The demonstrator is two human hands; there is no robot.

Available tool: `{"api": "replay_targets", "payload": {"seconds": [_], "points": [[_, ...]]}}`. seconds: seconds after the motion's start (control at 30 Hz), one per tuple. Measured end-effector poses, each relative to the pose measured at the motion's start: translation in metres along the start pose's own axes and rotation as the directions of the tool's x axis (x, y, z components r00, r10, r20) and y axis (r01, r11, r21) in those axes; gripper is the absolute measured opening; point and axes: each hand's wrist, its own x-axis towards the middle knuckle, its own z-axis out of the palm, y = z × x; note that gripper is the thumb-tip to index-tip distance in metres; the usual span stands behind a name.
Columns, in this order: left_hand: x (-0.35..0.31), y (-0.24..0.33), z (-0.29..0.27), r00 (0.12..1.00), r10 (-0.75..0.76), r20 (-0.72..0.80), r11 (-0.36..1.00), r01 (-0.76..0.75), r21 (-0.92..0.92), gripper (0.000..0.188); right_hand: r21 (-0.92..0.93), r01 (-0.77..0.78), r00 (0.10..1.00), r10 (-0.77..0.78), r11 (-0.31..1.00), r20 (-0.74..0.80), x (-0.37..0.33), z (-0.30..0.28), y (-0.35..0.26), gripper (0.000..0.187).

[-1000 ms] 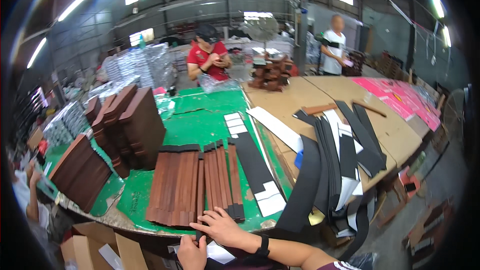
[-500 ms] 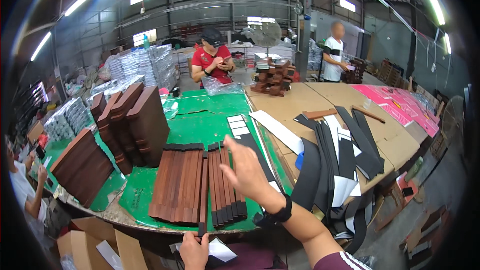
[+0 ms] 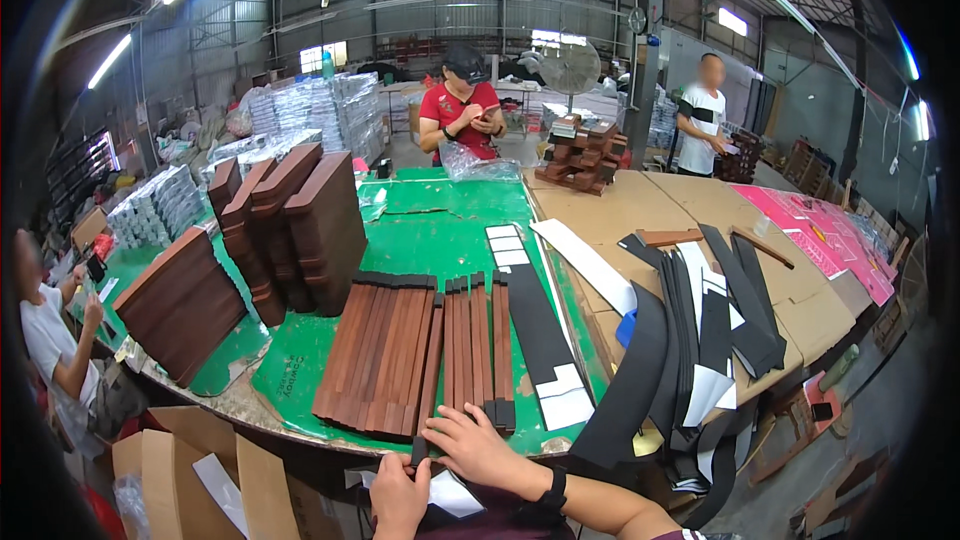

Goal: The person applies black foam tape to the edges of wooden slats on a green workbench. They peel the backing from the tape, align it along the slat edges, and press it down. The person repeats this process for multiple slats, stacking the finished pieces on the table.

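At the table's near edge, my left hand (image 3: 400, 493) pinches the black-covered near end of a reddish-brown wooden slat (image 3: 430, 372). My right hand (image 3: 478, 448) rests close beside it, fingers stretched over the near ends of the slats. To the left of that slat lies a tight row of wooden slats (image 3: 378, 355). On its right is a smaller group of slats (image 3: 470, 345) with black strips on their ends. A black strip sheet with white backing patches (image 3: 540, 330) lies right of them. Some white paper (image 3: 453, 496) shows below my hands.
Dark wooden boards (image 3: 325, 230) stand left on the green table cover (image 3: 440, 230). Black and white strips (image 3: 685, 340) pile up on the right, hanging over the edge. An open cardboard box (image 3: 200, 480) sits below left. Across the table is a person in red (image 3: 460, 115).
My right hand has come down from above the slats to their near ends, beside my left hand. My left hand stays at the slat's end. The whole view has shifted slightly.
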Motion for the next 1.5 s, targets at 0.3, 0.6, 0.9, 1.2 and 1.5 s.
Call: {"api": "replay_targets", "payload": {"seconds": [0.3, 0.6, 0.9, 1.2, 1.5], "points": [[-0.002, -0.004, 0.000, 1.000, -0.021, -0.001, 1.000, 0.021, 0.000, 0.031, -0.054, 0.011, 0.994, -0.017, 0.998, -0.112, -0.001, 0.008, -0.002, 0.045], [-0.005, 0.003, -0.001, 1.000, -0.010, -0.005, 1.000, 0.010, -0.015, 0.035, -0.030, -0.026, 0.991, 0.022, 0.999, -0.129, 0.000, 0.004, -0.006, 0.043], [0.000, 0.016, -0.014, 1.000, -0.011, 0.028, 1.000, 0.011, 0.001, 0.029, 0.052, -0.024, 0.990, 0.031, 0.998, -0.140, -0.006, 0.029, 0.003, 0.048], [0.004, 0.009, -0.019, 1.000, 0.022, 0.009, 0.999, -0.023, 0.025, 0.028, -0.028, 0.028, 0.987, -0.032, 0.999, -0.156, 0.004, 0.013, -0.012, 0.049], [0.011, 0.019, -0.031, 0.995, -0.069, 0.075, 0.997, 0.071, -0.035, 0.036, 0.031, -0.029, 0.998, 0.027, 0.999, 0.060, 0.008, 0.023, -0.011, 0.064]]}}
